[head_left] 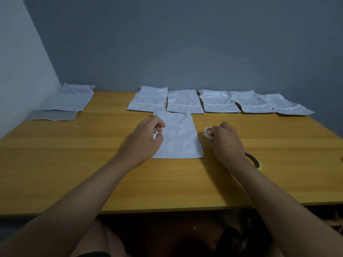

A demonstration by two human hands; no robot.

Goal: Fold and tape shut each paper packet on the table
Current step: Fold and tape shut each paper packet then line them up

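A white paper packet (179,138) lies flat in the middle of the wooden table (74,164). My left hand (146,138) hovers over its left edge with fingers loosely curled, holding nothing that I can see. To the packet's right, my right hand (225,140) grips a small white tape roll (207,132) that rests on the table. Several more white packets (185,102) lie in a row along the far edge, each with a folded band across it.
Two more packets (66,101) lie stacked at the far left by the wall. A larger dark tape roll with a yellow rim (255,161) lies behind my right wrist. The table's near edge runs just above my lap.
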